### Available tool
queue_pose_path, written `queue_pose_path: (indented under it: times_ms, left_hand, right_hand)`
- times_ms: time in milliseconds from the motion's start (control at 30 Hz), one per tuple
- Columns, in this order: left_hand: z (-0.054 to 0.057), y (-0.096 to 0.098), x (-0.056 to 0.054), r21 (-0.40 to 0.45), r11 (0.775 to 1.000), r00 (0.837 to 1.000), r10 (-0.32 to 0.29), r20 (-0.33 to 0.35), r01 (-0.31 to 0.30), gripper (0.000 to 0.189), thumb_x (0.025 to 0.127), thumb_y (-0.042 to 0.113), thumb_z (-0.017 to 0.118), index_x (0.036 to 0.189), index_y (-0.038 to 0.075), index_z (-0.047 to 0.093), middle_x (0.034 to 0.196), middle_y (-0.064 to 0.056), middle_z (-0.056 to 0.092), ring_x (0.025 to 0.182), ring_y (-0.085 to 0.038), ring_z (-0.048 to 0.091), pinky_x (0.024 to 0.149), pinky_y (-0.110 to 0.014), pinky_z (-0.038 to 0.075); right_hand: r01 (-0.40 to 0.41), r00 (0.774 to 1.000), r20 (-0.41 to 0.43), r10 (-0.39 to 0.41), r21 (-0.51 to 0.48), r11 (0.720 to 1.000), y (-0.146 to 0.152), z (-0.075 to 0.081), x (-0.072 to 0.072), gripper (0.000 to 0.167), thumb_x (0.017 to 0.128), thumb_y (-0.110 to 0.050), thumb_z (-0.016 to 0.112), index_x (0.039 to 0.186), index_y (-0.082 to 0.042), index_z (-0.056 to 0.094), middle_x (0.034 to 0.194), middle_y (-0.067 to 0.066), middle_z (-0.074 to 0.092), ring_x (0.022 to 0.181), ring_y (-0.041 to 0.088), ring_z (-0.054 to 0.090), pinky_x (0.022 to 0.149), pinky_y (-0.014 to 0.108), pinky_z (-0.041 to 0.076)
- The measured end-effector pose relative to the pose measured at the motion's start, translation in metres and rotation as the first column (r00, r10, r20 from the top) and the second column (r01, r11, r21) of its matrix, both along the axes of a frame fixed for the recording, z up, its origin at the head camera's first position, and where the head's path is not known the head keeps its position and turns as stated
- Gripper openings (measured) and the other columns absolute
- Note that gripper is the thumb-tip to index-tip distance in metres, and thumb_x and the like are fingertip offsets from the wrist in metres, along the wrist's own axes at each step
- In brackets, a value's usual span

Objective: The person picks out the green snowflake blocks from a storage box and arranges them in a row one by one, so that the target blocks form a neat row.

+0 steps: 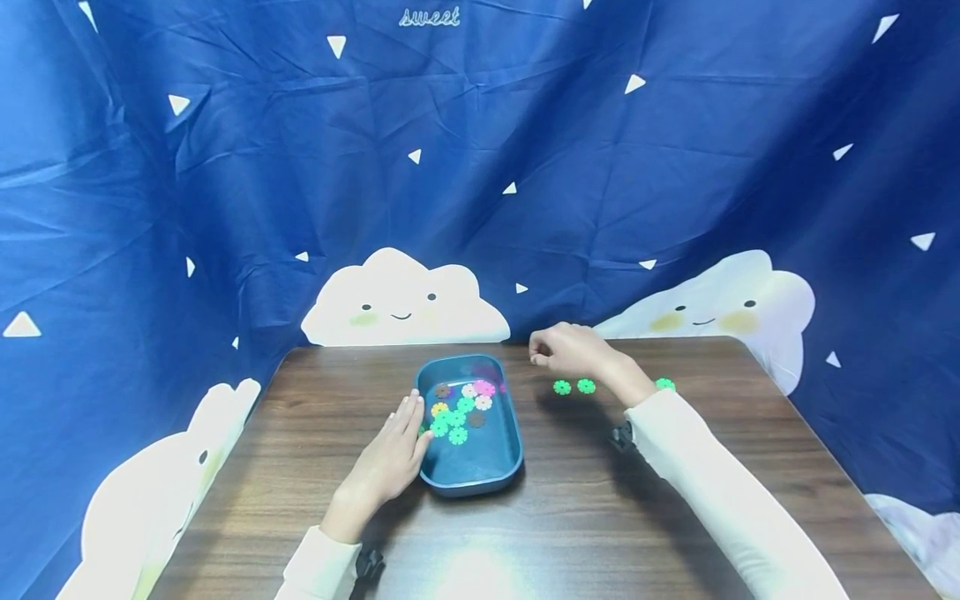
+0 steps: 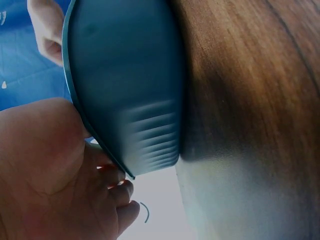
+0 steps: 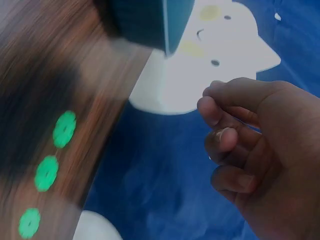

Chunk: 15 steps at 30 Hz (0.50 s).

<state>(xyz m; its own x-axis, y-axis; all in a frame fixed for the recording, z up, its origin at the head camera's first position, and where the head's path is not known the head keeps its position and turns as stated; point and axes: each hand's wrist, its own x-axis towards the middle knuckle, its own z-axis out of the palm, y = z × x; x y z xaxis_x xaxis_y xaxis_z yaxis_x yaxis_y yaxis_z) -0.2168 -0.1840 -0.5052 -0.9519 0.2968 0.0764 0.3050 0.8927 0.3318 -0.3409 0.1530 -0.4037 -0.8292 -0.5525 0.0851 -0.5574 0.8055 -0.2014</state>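
A dark blue tray (image 1: 483, 467) stands on the table, with several flower-shaped plastic discs inside, among them green discs (image 1: 457, 435), pink discs (image 1: 484, 388) and brown ones. My left hand (image 1: 390, 450) rests along the tray's left rim, its fingers straight. Seen from the left wrist, the palm (image 2: 45, 170) lies against that rim. Right of the tray, my right hand (image 1: 573, 348) is raised over the table's far edge. Its fingers are curled and the thumb meets the forefinger (image 3: 240, 92); no disc shows between them.
Green flower discs (image 1: 587, 386) lie in a row on the wooden table (image 1: 330, 400) below the right forearm, which covers part of the row. Another green disc (image 1: 665, 384) shows beyond the sleeve. A blue curtain (image 1: 450, 167) with white clouds hangs behind the table.
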Motion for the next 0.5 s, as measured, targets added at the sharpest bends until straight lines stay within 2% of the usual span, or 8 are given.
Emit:
queue_pose_path:
  times_ms: [133,333,500]
  left_hand:
    - [0.0,0.001,0.0,-0.005,1.0,1.0,0.004,0.01,-0.004,0.067,0.116,0.036,0.042,0.167,-0.003,0.024,0.178,-0.019,0.016,0.166,-0.035,0.019,0.134,-0.054,0.025]
    - [0.001,0.001,0.0,-0.005,1.0,1.0,0.003,0.007,-0.003,0.066,0.116,0.034,0.042,0.167,-0.004,0.025,0.178,-0.019,0.017,0.165,-0.037,0.022,0.134,-0.055,0.026]
    - [0.001,-0.001,0.001,-0.01,1.0,1.0,-0.004,-0.005,0.004,0.065,0.116,0.033,0.043,0.166,-0.005,0.026,0.177,-0.021,0.019,0.165,-0.038,0.023,0.133,-0.056,0.026]
  right_hand:
    - [-0.046,0.999,0.005,0.046,0.001,0.999,-0.023,0.002,0.001,0.012,0.103,-0.024,0.067,0.094,-0.022,0.074,0.078,-0.008,0.064,0.073,0.013,0.057,0.066,0.035,0.049]
    - [-0.119,0.993,-0.008,0.119,0.04,0.992,-0.06,0.002,0.003,0.009,0.102,-0.025,0.07,0.095,-0.022,0.075,0.089,-0.009,0.071,0.08,0.013,0.063,0.078,0.041,0.06]
    - [-0.173,0.985,0.009,0.173,0.075,0.982,-0.09,-0.001,0.006,0.007,0.101,-0.024,0.071,0.097,-0.022,0.075,0.092,-0.008,0.072,0.084,0.012,0.063,0.081,0.038,0.06]
